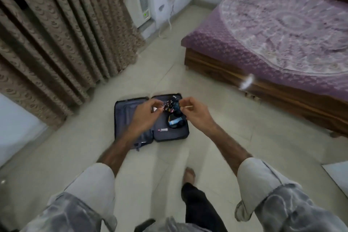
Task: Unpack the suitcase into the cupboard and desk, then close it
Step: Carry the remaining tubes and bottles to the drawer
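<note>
A small dark suitcase (122, 115) lies open flat on the tiled floor ahead of me. Its right half holds a dark patterned bundle (170, 106), a black looped item with a blue tube (176, 123) and a small pink-and-white object (163, 129). Both my hands hover above the case. My left hand (146, 117) has its fingertips curled together near the patterned bundle; what it pinches is blurred. My right hand (195, 114) pinches a thin pale stick (187, 107) that points right.
Brown patterned curtains (56, 43) hang at the left. A wooden bed with a purple cover (273, 39) fills the right. A white air cooler (138, 3) stands by the far wall. My bare foot (190, 174) is on the pale tiles behind the case.
</note>
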